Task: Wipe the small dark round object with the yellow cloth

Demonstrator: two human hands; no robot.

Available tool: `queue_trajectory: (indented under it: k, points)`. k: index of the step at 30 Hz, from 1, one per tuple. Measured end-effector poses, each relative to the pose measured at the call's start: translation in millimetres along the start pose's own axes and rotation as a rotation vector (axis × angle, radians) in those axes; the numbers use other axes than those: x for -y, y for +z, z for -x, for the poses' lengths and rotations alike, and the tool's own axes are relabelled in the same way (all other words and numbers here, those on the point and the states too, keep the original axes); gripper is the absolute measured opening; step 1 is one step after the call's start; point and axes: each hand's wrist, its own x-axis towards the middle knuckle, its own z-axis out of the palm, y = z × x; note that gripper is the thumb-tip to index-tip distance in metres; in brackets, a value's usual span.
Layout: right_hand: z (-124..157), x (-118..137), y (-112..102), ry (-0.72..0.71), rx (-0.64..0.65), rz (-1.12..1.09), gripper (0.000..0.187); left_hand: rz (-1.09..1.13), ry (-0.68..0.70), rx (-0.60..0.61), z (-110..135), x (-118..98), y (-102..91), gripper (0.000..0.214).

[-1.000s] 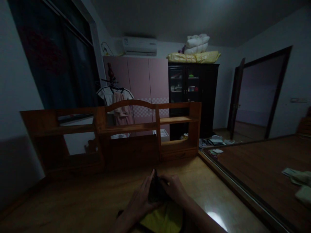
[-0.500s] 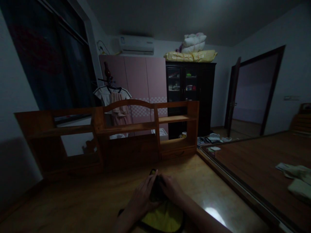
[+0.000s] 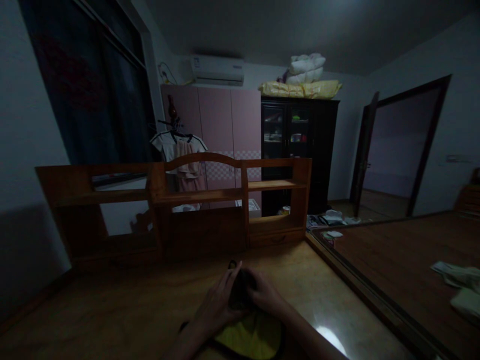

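Note:
A yellow cloth item with black edging (image 3: 250,336) lies on the wooden surface (image 3: 127,305) at the bottom middle; its exact kind is hard to make out in the dim light. My left hand (image 3: 216,299) grips its upper part from the left, thumb low and fingers pointing up. From the right, my right hand (image 3: 264,294) closes its fingers on the same dark upper part. Between the two hands the item looks dark and folded. A small black loop (image 3: 232,263) sticks up beyond my left fingertips. My hands cover much of the item.
A wooden shelf unit (image 3: 204,195) stands along the far edge of the surface. A raised edge strip (image 3: 348,274) runs down the right side. Light cloths (image 3: 463,280) lie beyond it. Pink and black cabinets (image 3: 215,120) stand behind, near an open door (image 3: 366,155).
The view has shifted slightly left, so the room sits further right. Both hands keep their hold on the yellow item, with the right fingers lifted a little and the dark part more visible.

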Motion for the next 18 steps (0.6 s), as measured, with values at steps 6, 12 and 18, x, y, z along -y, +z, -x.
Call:
queue_trajectory:
  k: [6,12,18]
  points:
    - [-1.6,-1.3,2.9,0.032,-0.030,0.048,0.046,-0.004,0.017,-0.003,-0.9,0.6,1.2,0.100]
    - [-3.7,11.3,0.1,0.164,-0.074,0.226,0.024,-0.010,0.040,-0.005,-2.3,-0.2,0.7,0.099]
    - [-2.2,9.7,-5.1,0.241,-0.079,0.304,0.015,0.031,0.049,0.011,-1.8,-0.2,-1.2,0.098]
